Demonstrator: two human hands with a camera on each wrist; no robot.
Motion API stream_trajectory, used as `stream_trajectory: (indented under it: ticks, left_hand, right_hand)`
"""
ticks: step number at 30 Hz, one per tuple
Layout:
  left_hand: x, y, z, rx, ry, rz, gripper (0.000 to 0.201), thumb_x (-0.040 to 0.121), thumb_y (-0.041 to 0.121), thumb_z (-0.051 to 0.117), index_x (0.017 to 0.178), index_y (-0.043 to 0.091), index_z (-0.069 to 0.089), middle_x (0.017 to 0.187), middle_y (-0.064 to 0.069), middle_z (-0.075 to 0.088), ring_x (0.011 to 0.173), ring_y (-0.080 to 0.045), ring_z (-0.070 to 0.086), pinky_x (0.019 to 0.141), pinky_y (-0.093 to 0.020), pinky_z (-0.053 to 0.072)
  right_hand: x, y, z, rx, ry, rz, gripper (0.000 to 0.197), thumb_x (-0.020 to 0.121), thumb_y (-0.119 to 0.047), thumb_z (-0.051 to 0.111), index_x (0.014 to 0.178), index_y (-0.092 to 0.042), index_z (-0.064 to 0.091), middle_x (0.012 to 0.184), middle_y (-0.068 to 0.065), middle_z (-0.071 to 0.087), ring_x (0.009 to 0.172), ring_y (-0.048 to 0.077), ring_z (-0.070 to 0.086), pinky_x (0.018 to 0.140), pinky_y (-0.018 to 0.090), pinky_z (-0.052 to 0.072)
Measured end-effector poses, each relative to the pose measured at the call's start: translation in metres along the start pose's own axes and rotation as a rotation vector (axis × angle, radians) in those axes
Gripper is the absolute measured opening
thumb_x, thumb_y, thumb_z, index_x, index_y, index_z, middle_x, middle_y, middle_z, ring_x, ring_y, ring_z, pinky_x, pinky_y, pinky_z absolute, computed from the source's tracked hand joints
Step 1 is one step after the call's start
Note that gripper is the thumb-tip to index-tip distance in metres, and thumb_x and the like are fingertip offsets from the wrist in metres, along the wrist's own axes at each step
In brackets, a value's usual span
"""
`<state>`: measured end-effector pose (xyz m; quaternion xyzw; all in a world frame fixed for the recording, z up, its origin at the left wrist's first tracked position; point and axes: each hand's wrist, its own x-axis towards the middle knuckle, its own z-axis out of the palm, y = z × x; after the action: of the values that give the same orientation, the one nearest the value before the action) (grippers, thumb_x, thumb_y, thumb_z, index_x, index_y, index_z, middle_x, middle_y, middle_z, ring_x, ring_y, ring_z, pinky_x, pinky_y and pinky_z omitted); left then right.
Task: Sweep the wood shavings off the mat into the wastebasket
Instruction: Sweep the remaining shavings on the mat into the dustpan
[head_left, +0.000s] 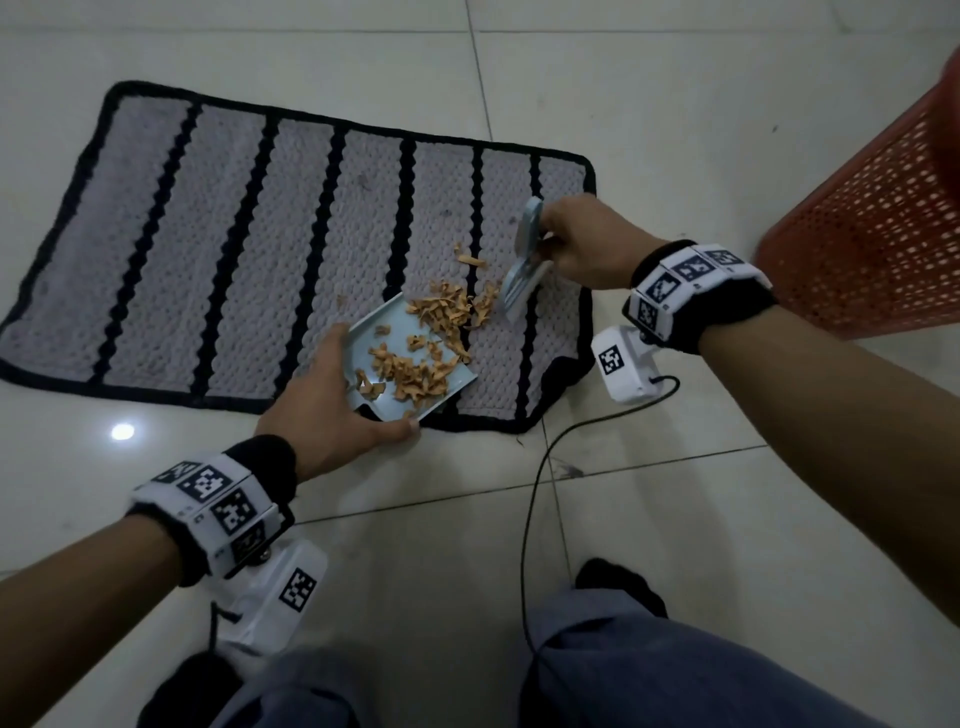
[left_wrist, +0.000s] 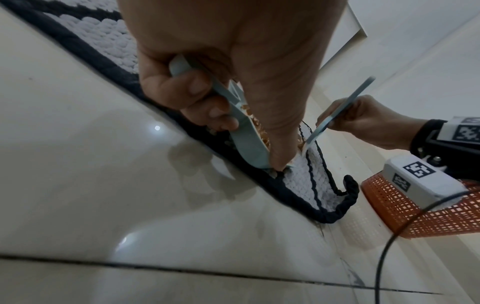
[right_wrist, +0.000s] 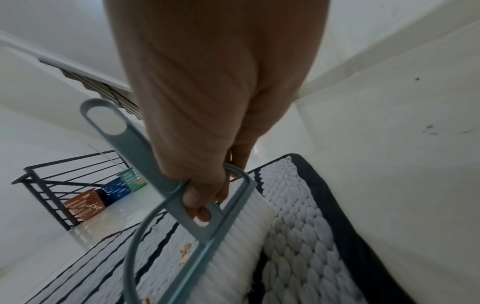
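Observation:
A grey mat (head_left: 218, 249) with black stripes lies on the tiled floor. My left hand (head_left: 332, 415) grips a pale blue dustpan (head_left: 384, 317) by its near end, tilted onto the mat; orange wood shavings (head_left: 410, 371) lie in it and more shavings (head_left: 457, 306) sit at its lip. My right hand (head_left: 576, 244) holds a pale blue hand brush (head_left: 524, 265) by the handle, white bristles (right_wrist: 246, 232) down on the mat beside the pile. In the left wrist view my left hand (left_wrist: 197, 96) is curled round the dustpan (left_wrist: 246, 139). The red mesh wastebasket (head_left: 878, 223) stands at the right.
A black cable (head_left: 540, 483) runs across the floor from my right wrist camera toward my knees (head_left: 649, 670). The mat's near right corner (head_left: 556, 384) is folded up. Far off, coloured bins (right_wrist: 103, 195) stand by a black railing (right_wrist: 46, 181).

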<state>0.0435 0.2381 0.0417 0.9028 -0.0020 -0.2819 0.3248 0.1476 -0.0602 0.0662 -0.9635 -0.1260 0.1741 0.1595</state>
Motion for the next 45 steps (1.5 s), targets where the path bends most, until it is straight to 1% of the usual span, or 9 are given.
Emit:
stream_trajectory:
  ticks: [5,9,12,18,24,29,34,40,45]
  left_hand:
    - [-0.001,0.0,0.003,-0.046,0.01,-0.01,0.113,0.064,0.045,0.087,0.148,0.025,0.015,0.111,0.015,0.045,0.098,-0.01,0.049,0.082,-0.023,0.041]
    - [-0.004,-0.01,0.004,-0.039,0.024,-0.029,0.119,0.06,0.055,0.085,0.149,0.032,0.009,0.12,0.01,0.057,0.099,-0.016,0.06,0.086,-0.033,0.052]
    - [-0.008,-0.008,0.006,-0.051,0.048,-0.049,0.119,0.061,0.053,0.085,0.149,0.033,0.008,0.118,0.008,0.057,0.095,-0.019,0.06,0.082,-0.033,0.053]
    - [-0.01,-0.002,0.009,-0.103,0.059,-0.06,0.111,0.066,0.041,0.086,0.149,0.026,0.013,0.107,0.014,0.046,0.09,-0.009,0.048,0.078,-0.023,0.041]
    - [-0.004,-0.007,0.007,-0.058,0.026,-0.049,0.119,0.064,0.05,0.085,0.151,0.026,0.007,0.12,0.007,0.054,0.102,-0.017,0.058,0.083,-0.026,0.047]
    - [0.002,-0.009,0.005,0.007,0.003,-0.049,0.125,0.062,0.057,0.083,0.153,0.025,0.003,0.135,0.0,0.052,0.111,-0.023,0.058,0.085,-0.027,0.048]
    - [0.008,-0.012,0.011,-0.041,0.014,-0.023,0.124,0.06,0.056,0.085,0.151,0.027,0.005,0.132,0.004,0.054,0.105,-0.018,0.06,0.08,-0.024,0.045]
    - [0.009,-0.02,0.018,-0.1,0.031,0.014,0.127,0.058,0.057,0.084,0.151,0.03,0.002,0.126,0.009,0.055,0.106,-0.015,0.061,0.09,-0.035,0.053]
    - [0.009,-0.025,0.021,-0.181,0.057,0.017,0.125,0.06,0.051,0.087,0.151,0.032,0.004,0.123,0.014,0.054,0.105,-0.009,0.059,0.091,-0.029,0.051]
  right_hand:
    - [-0.006,0.003,-0.013,0.206,0.088,0.045,0.011,0.092,-0.002,0.057,0.1,-0.002,0.066,0.092,0.003,0.063,0.089,0.018,0.057,0.075,0.027,0.042]
    - [-0.018,0.018,-0.003,0.367,0.417,0.105,0.018,0.095,-0.014,0.054,0.106,-0.006,0.065,0.101,0.009,0.067,0.09,0.025,0.061,0.075,0.032,0.046]
    - [-0.018,0.024,0.017,0.279,0.598,0.179,0.023,0.098,-0.014,0.045,0.111,-0.004,0.06,0.096,0.007,0.062,0.08,0.022,0.053,0.065,0.026,0.032]
    - [-0.005,-0.003,0.055,0.175,0.503,0.301,0.024,0.098,-0.014,0.042,0.116,-0.002,0.054,0.107,0.021,0.058,0.094,0.034,0.055,0.071,0.032,0.036]
    - [-0.006,-0.042,0.084,0.178,0.492,0.112,0.032,0.095,-0.008,0.045,0.125,-0.002,0.055,0.109,0.022,0.058,0.095,0.038,0.054,0.079,0.045,0.048]
    - [-0.011,-0.064,0.093,0.203,0.483,0.038,0.035,0.094,-0.004,0.047,0.128,0.0,0.055,0.108,0.022,0.059,0.093,0.037,0.056,0.077,0.042,0.048]
    - [-0.013,-0.091,0.105,0.242,0.442,-0.021,0.034,0.095,-0.005,0.048,0.128,-0.001,0.054,0.112,0.021,0.06,0.098,0.036,0.057,0.082,0.049,0.051]
    - [-0.024,-0.112,0.118,0.232,0.392,-0.144,0.035,0.091,-0.005,0.048,0.125,0.003,0.055,0.111,0.023,0.061,0.098,0.038,0.058,0.081,0.05,0.053]
    - [-0.032,-0.108,0.12,0.279,0.38,-0.204,0.033,0.091,-0.002,0.05,0.123,0.002,0.057,0.113,0.02,0.062,0.102,0.036,0.059,0.086,0.048,0.052]
